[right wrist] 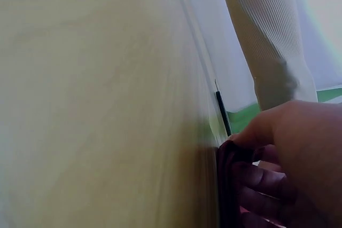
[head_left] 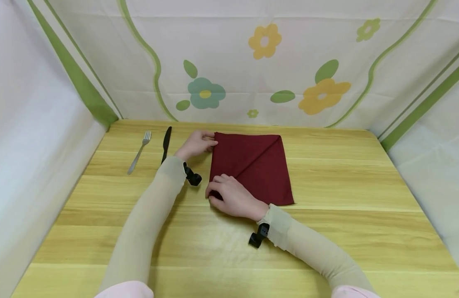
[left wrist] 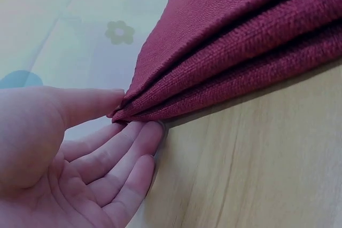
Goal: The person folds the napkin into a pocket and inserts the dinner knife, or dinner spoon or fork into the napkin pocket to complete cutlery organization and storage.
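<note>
A dark red cloth napkin (head_left: 248, 155) lies folded into a rough square on the wooden table, a diagonal fold line crossing its top. At its far left corner my left hand (head_left: 197, 144) pinches the layers between thumb and fingers; the left wrist view shows the stacked folds of the napkin (left wrist: 224, 52) meeting at that grip. My right hand (head_left: 233, 196) holds the near left corner, thumb and fingers curled about the edge. In the right wrist view the right hand (right wrist: 283, 169) grips the napkin's dark edge (right wrist: 228, 185).
Left of the napkin lie a silver fork (head_left: 139, 153) and a black knife (head_left: 167, 142), the knife partly behind the left forearm. The wooden table (head_left: 344, 186) extends to the right. A white curtain (head_left: 229, 62) with printed flowers stands behind it.
</note>
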The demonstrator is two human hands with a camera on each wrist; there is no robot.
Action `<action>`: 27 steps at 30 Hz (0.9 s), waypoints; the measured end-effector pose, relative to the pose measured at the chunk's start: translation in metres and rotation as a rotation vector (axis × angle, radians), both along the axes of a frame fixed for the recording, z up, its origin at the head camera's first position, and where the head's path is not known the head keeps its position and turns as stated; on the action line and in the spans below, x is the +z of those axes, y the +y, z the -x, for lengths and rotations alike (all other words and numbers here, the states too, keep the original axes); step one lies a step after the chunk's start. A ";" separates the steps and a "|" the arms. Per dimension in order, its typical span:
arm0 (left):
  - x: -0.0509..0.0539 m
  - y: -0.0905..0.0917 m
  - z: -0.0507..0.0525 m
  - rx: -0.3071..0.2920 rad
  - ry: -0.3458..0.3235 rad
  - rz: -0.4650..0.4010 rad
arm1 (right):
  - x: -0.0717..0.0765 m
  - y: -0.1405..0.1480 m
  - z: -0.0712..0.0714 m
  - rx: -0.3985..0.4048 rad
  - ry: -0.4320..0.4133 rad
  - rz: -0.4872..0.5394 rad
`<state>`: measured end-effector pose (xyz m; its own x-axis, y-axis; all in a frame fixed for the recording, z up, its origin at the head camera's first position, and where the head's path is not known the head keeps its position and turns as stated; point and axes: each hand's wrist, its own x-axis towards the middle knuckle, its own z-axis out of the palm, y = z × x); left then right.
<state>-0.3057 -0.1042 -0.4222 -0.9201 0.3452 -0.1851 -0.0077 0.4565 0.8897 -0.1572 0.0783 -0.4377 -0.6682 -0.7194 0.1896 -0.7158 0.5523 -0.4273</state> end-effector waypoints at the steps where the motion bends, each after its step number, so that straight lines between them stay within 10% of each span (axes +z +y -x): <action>1: 0.000 0.000 0.000 -0.004 0.000 0.002 | 0.000 0.000 0.000 0.002 -0.005 0.001; 27: 0.003 0.010 -0.001 0.124 -0.037 -0.001 | 0.024 0.011 -0.007 -0.096 -0.017 0.198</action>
<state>-0.3049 -0.0939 -0.4194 -0.9484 0.2290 -0.2192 -0.0969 0.4490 0.8882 -0.1498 0.0889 -0.4139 -0.7360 -0.6023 0.3092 -0.6559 0.5213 -0.5460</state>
